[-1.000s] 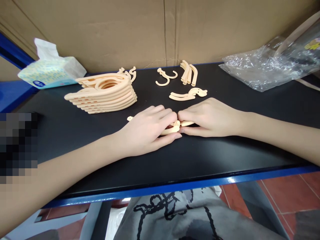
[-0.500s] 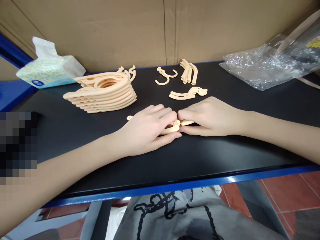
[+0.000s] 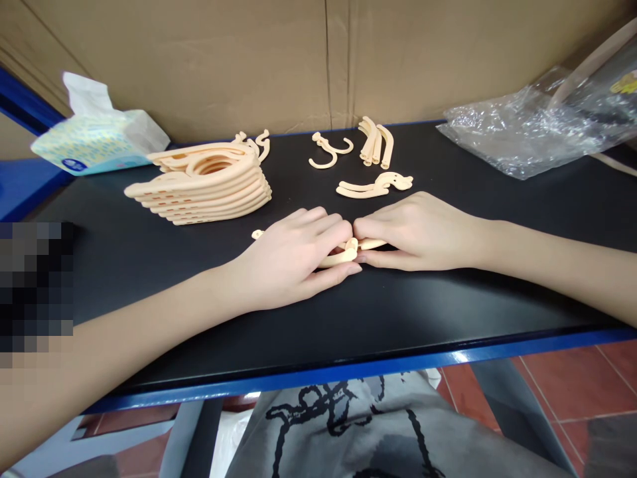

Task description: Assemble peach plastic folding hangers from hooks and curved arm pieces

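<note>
Low over the black table (image 3: pixel 398 305), my left hand (image 3: pixel 308 255) is closed round a cream plastic piece (image 3: pixel 338 259), whose thick end shows between thumb and fingers. A small cream tip (image 3: pixel 257 234) sticks out behind that hand. Close against it, my right hand (image 3: pixel 413 232) pinches a thin cream part (image 3: pixel 372 244) that meets the left hand's piece. My fingers hide most of the joint. Just beyond my right hand lies a folded cream piece (image 3: pixel 365 190) with a rounded, holed end.
A stack of cream hanger-like frames (image 3: pixel 213 192) stands at the left, with hooks (image 3: pixel 263 143) behind. More hooks (image 3: pixel 331 153) and curved arms (image 3: pixel 374 143) lie at the back. A tissue pack (image 3: pixel 104 143) is back left, crinkled clear plastic (image 3: pixel 507 133) back right.
</note>
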Demonstrator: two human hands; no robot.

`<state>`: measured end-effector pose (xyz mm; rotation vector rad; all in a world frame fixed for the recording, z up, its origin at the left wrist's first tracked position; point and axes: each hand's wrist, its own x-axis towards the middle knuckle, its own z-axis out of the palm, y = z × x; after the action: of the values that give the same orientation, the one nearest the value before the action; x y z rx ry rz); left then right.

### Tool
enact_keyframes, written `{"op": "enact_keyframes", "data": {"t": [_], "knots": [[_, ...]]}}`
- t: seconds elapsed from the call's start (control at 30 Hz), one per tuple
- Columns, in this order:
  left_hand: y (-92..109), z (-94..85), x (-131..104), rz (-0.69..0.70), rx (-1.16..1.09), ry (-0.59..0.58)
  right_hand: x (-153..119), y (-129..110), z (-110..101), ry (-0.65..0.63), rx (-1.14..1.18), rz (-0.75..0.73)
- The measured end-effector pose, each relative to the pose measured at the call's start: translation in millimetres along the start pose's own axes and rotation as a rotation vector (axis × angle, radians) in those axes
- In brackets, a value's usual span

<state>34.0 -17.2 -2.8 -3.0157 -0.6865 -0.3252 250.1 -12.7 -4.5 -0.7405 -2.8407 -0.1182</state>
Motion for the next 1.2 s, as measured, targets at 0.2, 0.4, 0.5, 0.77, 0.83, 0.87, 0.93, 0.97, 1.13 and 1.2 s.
{"op": "enact_keyframes", "data": {"t": [0.2,0.4,0.5,0.77,0.83,0.87,0.93,0.97,1.13,1.2], "knots": [[-0.2,0.2,0.4,-0.004,0.006,-0.008,-0.1,0.1,-0.6,-0.001,-0.006,0.001],[-0.5,0.9,0.4,-0.002,0.006,-0.005,0.2,0.4,0.5,0.003,-0.008,-0.003],[-0.5,1.0,0.4,0.000,0.008,-0.003,0.2,0.4,0.9,0.007,-0.010,-0.010],[-0.3,0.6,-0.4,-0.001,0.001,-0.002,-0.6,0.5,0.2,0.011,-0.012,-0.010],[-0.4,1.0,-0.1,0.002,0.000,0.003,-0.6,0.4,0.4,0.010,-0.010,-0.007],[-0.5,1.1,0.2,0.002,-0.001,0.003,-0.5,0.3,0.5,0.011,-0.010,-0.006],[-0.6,1.1,0.8,0.003,-0.007,0.002,-0.4,0.3,0.7,0.012,-0.011,-0.006],[-0.5,0.9,0.9,0.004,-0.009,0.001,-0.4,0.3,0.8,0.011,-0.011,-0.005],[-0.5,0.4,0.7,0.003,-0.011,0.000,-0.6,0.2,0.4,-0.001,-0.007,-0.003],[-0.7,0.8,0.5,0.005,-0.012,0.003,-0.7,0.2,0.2,-0.001,-0.007,-0.001]]}}
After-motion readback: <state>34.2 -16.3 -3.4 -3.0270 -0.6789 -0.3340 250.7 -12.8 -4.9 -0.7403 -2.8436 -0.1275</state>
